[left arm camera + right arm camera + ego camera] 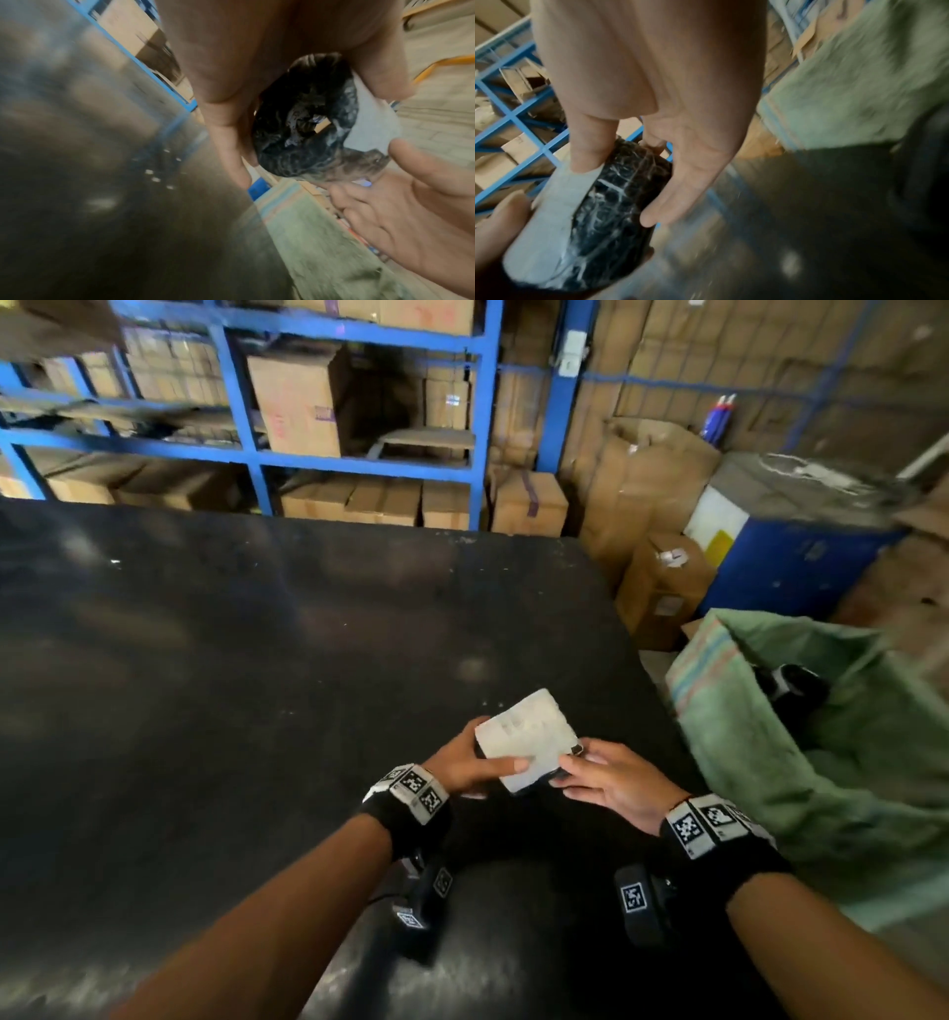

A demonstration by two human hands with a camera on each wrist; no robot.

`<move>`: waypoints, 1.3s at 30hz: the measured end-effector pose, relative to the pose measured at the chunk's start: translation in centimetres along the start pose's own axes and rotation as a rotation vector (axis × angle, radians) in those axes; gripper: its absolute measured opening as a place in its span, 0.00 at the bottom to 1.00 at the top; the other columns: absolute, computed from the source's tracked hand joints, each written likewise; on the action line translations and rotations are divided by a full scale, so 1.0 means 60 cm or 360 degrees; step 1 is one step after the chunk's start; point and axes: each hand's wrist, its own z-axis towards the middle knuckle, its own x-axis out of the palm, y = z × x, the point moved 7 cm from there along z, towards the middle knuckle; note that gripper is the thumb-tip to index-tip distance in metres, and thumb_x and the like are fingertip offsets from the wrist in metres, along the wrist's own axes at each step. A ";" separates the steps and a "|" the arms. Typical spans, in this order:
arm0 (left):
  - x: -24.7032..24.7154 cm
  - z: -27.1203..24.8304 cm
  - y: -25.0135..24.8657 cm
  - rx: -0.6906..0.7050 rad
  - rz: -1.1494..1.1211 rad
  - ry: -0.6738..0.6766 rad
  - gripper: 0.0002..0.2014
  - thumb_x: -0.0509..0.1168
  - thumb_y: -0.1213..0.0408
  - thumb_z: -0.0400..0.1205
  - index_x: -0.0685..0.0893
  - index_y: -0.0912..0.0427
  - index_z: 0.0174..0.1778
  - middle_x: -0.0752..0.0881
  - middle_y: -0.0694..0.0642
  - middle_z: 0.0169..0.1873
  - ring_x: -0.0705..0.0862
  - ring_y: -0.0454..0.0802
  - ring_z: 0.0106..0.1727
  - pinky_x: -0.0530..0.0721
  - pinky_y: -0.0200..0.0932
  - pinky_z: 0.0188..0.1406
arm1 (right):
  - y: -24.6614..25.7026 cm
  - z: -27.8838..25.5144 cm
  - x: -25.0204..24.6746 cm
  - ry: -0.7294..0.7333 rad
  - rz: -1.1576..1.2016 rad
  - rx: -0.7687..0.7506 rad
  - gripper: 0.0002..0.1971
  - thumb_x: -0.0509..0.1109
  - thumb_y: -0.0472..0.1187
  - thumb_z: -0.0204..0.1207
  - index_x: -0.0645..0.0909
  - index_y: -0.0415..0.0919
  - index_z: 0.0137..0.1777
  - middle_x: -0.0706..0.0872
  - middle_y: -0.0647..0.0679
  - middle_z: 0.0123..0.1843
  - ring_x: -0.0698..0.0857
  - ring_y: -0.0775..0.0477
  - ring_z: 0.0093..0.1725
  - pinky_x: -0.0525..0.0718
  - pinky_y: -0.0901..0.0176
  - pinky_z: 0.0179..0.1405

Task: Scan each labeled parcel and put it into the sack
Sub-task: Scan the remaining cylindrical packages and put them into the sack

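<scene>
Cardboard boxes [303, 403] fill blue shelving [359, 464] beyond the black table [205, 660]; an open green woven sack [801, 742] stands beside it. Above the table, left hand [470, 765] and right hand [613, 780] both grip a black-wrapped, white-labelled parcel [529, 737], label up, long axis slanting away rightward.

The small black plastic-wrapped parcel [529, 742] shows a white paper label across its top, and in the wrist views its wrap is glossy black streaked with pale creases. Under it spreads the dull black bench [231, 660], flecked with pale specks. To the right of the grip stands the pale green woven sack [801, 747], with thin pink and blue stripes near its rim. Both wrists wear black bands [411, 806] set with black-and-white square code markers. Beyond the grip rises blue metal shelving [488, 413] stacked with plain brown cardboard boxes [292, 403].
</scene>
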 end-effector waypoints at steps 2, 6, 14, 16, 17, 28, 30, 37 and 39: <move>0.036 -0.001 -0.053 0.0120 -0.0095 0.0083 0.42 0.82 0.52 0.65 0.68 0.52 0.72 0.84 0.52 0.60 0.84 0.57 0.63 0.88 0.64 0.54 | -0.002 -0.029 -0.033 -0.0129 0.0084 -0.0026 0.13 0.67 0.41 0.81 0.79 0.40 0.64 0.87 0.43 0.60 0.88 0.46 0.60 0.83 0.51 0.64; 0.101 0.016 -0.122 0.0283 -0.0187 0.0132 0.43 0.79 0.70 0.70 0.62 0.53 0.76 0.81 0.48 0.57 0.83 0.45 0.56 0.90 0.48 0.45 | -0.017 -0.083 -0.124 -0.0568 0.0112 -0.0100 0.15 0.71 0.36 0.77 0.74 0.45 0.62 0.83 0.44 0.63 0.85 0.47 0.56 0.83 0.53 0.56; 0.141 0.034 -0.182 0.0462 -0.0109 0.0071 0.52 0.80 0.72 0.68 0.55 0.58 0.83 0.74 0.54 0.71 0.75 0.50 0.69 0.79 0.49 0.68 | -0.139 -0.139 -0.271 -0.0944 -0.0606 0.0314 0.33 0.83 0.57 0.59 0.78 0.41 0.60 0.83 0.47 0.61 0.82 0.47 0.61 0.77 0.57 0.64; 0.142 0.031 -0.187 0.0453 -0.0144 0.0075 0.51 0.81 0.70 0.67 0.58 0.58 0.81 0.75 0.54 0.70 0.76 0.52 0.70 0.79 0.49 0.67 | -0.186 -0.130 -0.268 -0.0725 -0.0661 0.0477 0.40 0.82 0.67 0.51 0.83 0.42 0.59 0.86 0.52 0.58 0.84 0.51 0.58 0.79 0.59 0.65; 0.141 0.028 -0.189 0.0447 -0.0168 0.0058 0.53 0.83 0.65 0.63 0.60 0.57 0.80 0.76 0.52 0.68 0.77 0.53 0.70 0.79 0.52 0.69 | -0.202 -0.133 -0.261 -0.0645 -0.0716 0.0618 0.33 0.81 0.63 0.56 0.84 0.42 0.56 0.86 0.53 0.55 0.84 0.53 0.54 0.80 0.67 0.58; 0.116 0.015 -0.174 0.0280 -0.0490 -0.0137 0.53 0.82 0.51 0.53 0.70 0.57 0.76 0.82 0.62 0.67 0.85 0.60 0.63 0.83 0.64 0.66 | -0.246 -0.100 -0.223 -0.0588 -0.0751 0.0656 0.20 0.73 0.44 0.73 0.80 0.37 0.64 0.86 0.39 0.58 0.87 0.40 0.51 0.80 0.59 0.46; 0.115 0.012 -0.176 0.0263 -0.0518 -0.0167 0.51 0.82 0.54 0.54 0.71 0.57 0.76 0.83 0.62 0.64 0.86 0.60 0.60 0.84 0.63 0.65 | -0.237 -0.096 -0.220 -0.0621 -0.0598 0.0611 0.16 0.72 0.40 0.72 0.79 0.39 0.59 0.85 0.41 0.47 0.86 0.44 0.32 0.83 0.56 0.30; 0.087 0.031 -0.186 0.0233 -0.0336 -0.0228 0.49 0.82 0.50 0.49 0.75 0.57 0.68 0.84 0.63 0.65 0.84 0.60 0.64 0.81 0.62 0.68 | -0.071 -0.102 -0.240 -0.0664 -0.0388 0.0087 0.06 0.71 0.31 0.72 0.76 0.38 0.38 0.77 0.45 0.23 0.76 0.56 0.14 0.75 0.66 0.16; 0.076 0.040 -0.192 0.0227 -0.0196 -0.0220 0.45 0.81 0.48 0.48 0.77 0.52 0.63 0.84 0.61 0.65 0.83 0.60 0.65 0.80 0.63 0.69 | -0.021 -0.110 -0.242 -0.0569 -0.0392 -0.0027 0.07 0.70 0.31 0.73 0.76 0.38 0.36 0.78 0.44 0.23 0.77 0.55 0.16 0.76 0.64 0.20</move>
